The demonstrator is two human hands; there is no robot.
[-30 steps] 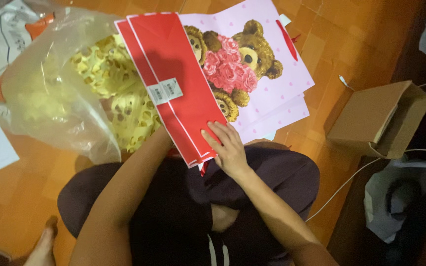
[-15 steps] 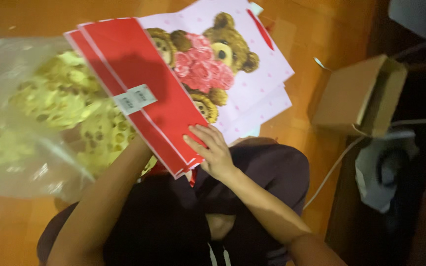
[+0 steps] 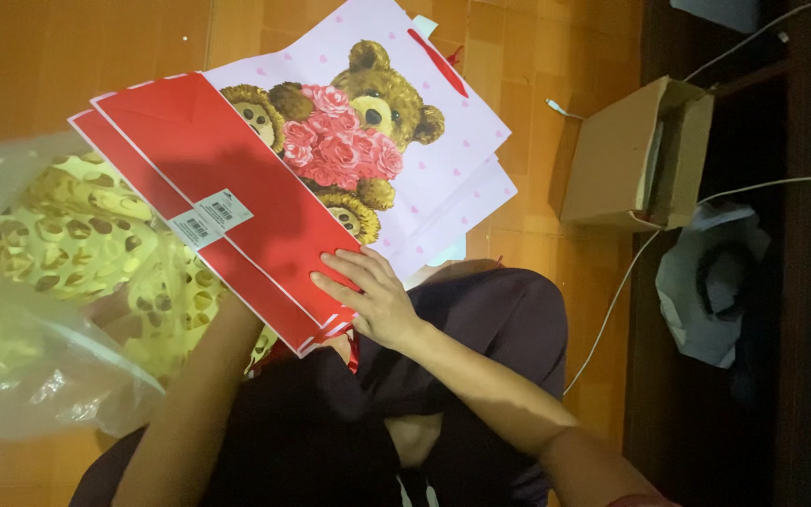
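Your right hand [image 3: 379,299] lay flat, fingers spread, on the near corner of the red paper bags [image 3: 222,202], pressing them against your lap. Your left hand was hidden beneath the stack; its grip could not be determined. Pink teddy-bear gift bags [image 3: 424,141] fanned out behind, a clear plastic bag [image 3: 39,310] of yellow patterned items lay left, and a cardboard box [image 3: 631,160] stood right on the wooden floor [image 3: 77,47].

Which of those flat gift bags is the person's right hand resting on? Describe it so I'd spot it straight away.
Start at the wooden floor, where a fan of flat gift bags lies over the seated person's lap. The right hand rests on the top red bag. Unlike the pink teddy-bear bags beneath, it is plain red with a white edge line and a small white barcode sticker.
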